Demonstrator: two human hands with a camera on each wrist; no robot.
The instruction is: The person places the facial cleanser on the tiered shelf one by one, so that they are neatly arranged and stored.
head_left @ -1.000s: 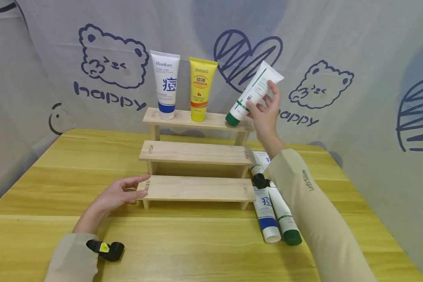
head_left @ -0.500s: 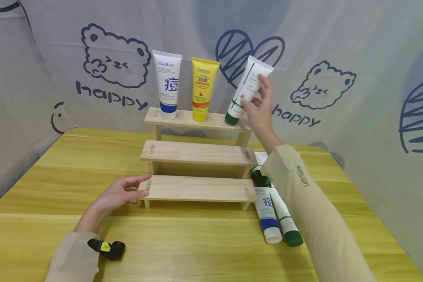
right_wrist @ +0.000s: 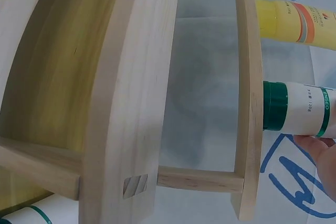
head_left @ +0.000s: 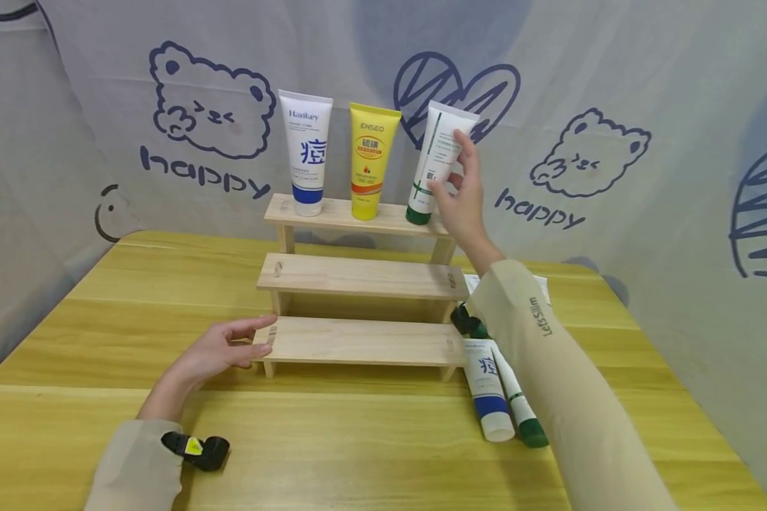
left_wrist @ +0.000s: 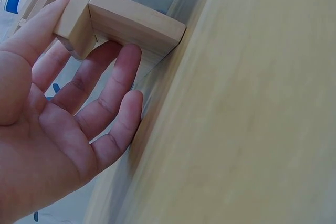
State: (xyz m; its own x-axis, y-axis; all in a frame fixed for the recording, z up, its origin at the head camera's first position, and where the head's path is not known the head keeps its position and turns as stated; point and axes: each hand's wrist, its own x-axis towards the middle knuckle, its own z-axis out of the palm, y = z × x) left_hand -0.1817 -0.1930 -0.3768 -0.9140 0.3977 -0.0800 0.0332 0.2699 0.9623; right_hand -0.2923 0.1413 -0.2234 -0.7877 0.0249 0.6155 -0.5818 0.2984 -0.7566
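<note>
Head view: right hand (head_left: 463, 199) pinches white green-capped tube (head_left: 434, 160), slightly tilted on top step (head_left: 332, 211), right end; left hand (head_left: 214, 350) grips wooden stand (head_left: 361, 275) by lowest step (head_left: 358, 341), left end. Yellow ENSEO tube (head_left: 372, 163), white Hankey tube (head_left: 306, 152) stand alongside; more tubes (head_left: 488, 390) lie on tabletop (head_left: 319, 447).

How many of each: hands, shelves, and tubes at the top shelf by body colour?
Hands (left hand, right hand): 2
Shelves (top shelf, middle shelf, bottom shelf): 3
White tubes up top (blue-banded tube, green-capped tube): 2
Yellow tube: 1
Total: 8
</note>
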